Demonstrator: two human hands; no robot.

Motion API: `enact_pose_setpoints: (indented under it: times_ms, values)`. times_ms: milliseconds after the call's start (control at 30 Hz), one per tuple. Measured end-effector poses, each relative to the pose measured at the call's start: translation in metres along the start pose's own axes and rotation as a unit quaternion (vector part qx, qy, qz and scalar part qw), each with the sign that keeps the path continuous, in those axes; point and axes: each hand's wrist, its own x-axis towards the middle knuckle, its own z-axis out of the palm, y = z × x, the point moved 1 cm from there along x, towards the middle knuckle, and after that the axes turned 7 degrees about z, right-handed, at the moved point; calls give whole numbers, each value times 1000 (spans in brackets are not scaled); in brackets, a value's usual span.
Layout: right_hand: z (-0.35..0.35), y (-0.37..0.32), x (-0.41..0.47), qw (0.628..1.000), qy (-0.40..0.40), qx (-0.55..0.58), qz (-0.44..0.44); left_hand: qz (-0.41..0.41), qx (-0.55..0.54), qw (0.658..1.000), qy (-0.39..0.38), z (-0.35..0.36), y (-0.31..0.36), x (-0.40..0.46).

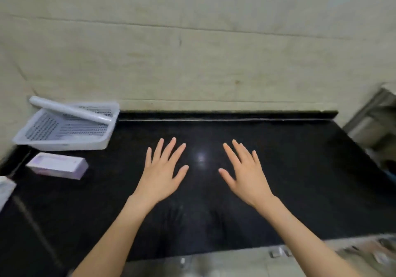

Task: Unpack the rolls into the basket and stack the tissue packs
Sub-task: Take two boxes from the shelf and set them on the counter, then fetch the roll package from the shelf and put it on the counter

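Tissue pack (pixel 57 165) is lying at the far left of the black surface (pixel 278 169), well apart from both hands. The left hand (pixel 162 174) and right hand (pixel 244 176) are hovering palm-down, fingers spread, holding nothing. Behind the pack, a long white roll (pixel 70 110) is resting across the tilted white basket (pixel 64 143).

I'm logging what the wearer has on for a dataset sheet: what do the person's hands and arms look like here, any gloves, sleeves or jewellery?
Both the left hand and the right hand are bare: no gloves, and no rings, watch or bracelets visible. The forearms are uncovered up to the frame's bottom edge, with no sleeve showing.
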Motion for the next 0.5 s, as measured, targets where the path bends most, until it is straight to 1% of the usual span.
enact_pose_setpoints:
  times_ms: [100,233,367,500]
  values:
    - [-42,92,-51,994,27,-31,102,97,-15,995,-33,30,100,29]
    - [-89,192,-109,973,72,-57,213,198,-46,978,-51,62,213,66]
    - [-115,272,-156,946,98,-65,302,283,-55,955,-69,94,304,103]
    - [-131,348,-182,921,111,-66,368,333,-70,936,-87,135,380,142]
